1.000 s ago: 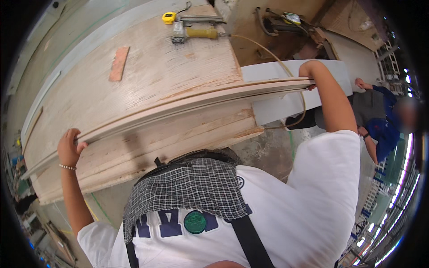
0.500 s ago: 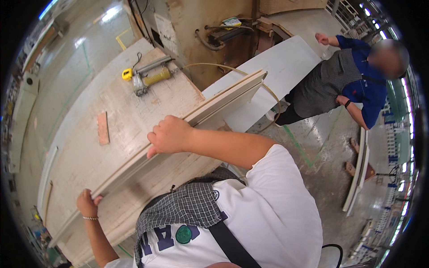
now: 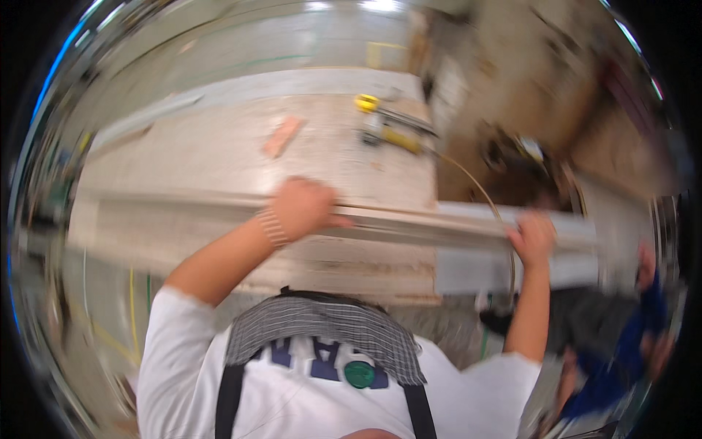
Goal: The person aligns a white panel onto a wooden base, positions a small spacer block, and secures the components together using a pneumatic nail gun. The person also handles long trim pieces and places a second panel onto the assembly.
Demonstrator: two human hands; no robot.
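A long, pale wooden board [image 3: 409, 225] with a stepped edge runs left to right in front of me, along the near side of the wooden workbench [image 3: 197, 150]. My left hand [image 3: 303, 208], with a bracelet at its wrist, is closed over the board near its middle, thumb on the near side. Farther right, my right hand [image 3: 534, 235] grips it toward the right end, past the bench's edge. Motion blurs both hands. Beyond the board lie a nail gun [image 3: 395, 134] with a yellowish handle, a yellow tape measure [image 3: 365, 102] and a small reddish wood block [image 3: 283, 137].
A thin air hose [image 3: 479, 189] trails from the nail gun, rightward and down past the board. At the lower right is a co-worker in a blue shirt [image 3: 614, 358], close to the board's right end. A large brown machine or cabinet [image 3: 504, 80] stands behind.
My view has turned, so the board now lies level instead of slanting. My left hand has moved from near its left end to the middle; my right hand has shifted toward the right end.
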